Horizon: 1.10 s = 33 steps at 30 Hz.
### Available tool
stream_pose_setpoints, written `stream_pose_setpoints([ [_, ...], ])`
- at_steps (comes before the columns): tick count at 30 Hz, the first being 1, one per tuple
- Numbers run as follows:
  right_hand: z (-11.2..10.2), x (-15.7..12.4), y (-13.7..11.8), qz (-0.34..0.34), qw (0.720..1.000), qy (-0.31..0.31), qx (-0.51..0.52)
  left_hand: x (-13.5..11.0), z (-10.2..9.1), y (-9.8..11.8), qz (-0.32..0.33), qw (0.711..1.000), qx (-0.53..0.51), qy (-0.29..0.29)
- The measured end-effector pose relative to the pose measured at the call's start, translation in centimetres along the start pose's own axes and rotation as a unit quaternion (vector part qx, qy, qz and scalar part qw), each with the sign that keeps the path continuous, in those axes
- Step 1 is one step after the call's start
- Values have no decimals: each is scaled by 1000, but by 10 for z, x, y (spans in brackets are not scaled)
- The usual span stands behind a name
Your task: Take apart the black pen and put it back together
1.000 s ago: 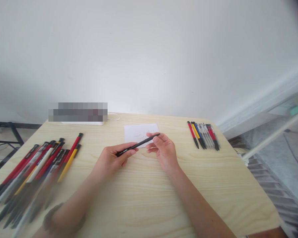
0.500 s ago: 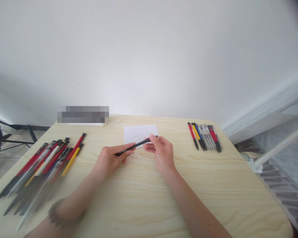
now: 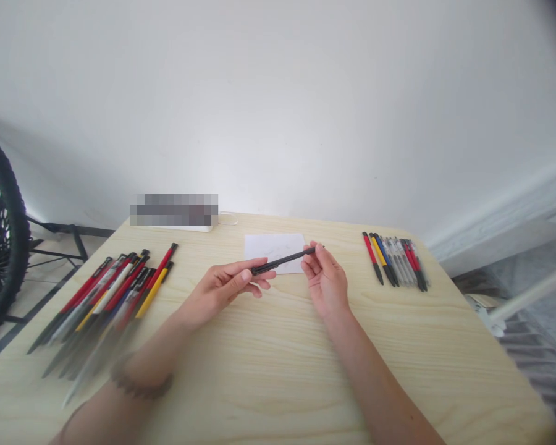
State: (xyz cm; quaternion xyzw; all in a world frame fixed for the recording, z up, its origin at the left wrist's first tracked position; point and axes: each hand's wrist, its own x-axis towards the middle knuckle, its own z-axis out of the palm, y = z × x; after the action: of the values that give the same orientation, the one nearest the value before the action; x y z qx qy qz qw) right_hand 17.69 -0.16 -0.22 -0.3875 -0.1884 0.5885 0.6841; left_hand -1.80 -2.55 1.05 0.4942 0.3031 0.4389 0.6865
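Note:
A black pen point(image 3: 285, 259) is held level above the light wooden table point(image 3: 278, 371), just in front of a white slip of paper point(image 3: 273, 245). My left hand point(image 3: 222, 287) pinches its near end between thumb and fingers. My right hand point(image 3: 327, 278) touches the far end with its fingertips. A big heap of red, yellow, white and dark pens point(image 3: 106, 296) lies at the left of the table. A neat row of several pens point(image 3: 396, 259) lies at the right.
A white flat box point(image 3: 173, 227) with a cable sits at the table's back edge against the white wall. A bicycle wheel point(image 3: 0, 241) and a black metal frame point(image 3: 65, 238) stand on the floor to the left. Floor and a white rail show at the right.
The camera has swung left, bringing the wheel into view. Both hands and the black pen have shifted to the right over the table, and my right fingers have slid to the pen's tip.

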Motion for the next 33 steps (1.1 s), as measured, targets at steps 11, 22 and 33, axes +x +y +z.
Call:
stream_pose_setpoints([
  [11, 2, -7, 1, 11, 998, -56, -22, -2, -5, -4, -14, 1000, -7, -10],
  [22, 3, -5, -2, -26, 998, -47, -45, 0, -7, 2, -57, 996, 36, -57],
  [33, 5, -7, 3, -14, 998, -39, -57, -1, -6, 1, -62, 996, 64, -22],
])
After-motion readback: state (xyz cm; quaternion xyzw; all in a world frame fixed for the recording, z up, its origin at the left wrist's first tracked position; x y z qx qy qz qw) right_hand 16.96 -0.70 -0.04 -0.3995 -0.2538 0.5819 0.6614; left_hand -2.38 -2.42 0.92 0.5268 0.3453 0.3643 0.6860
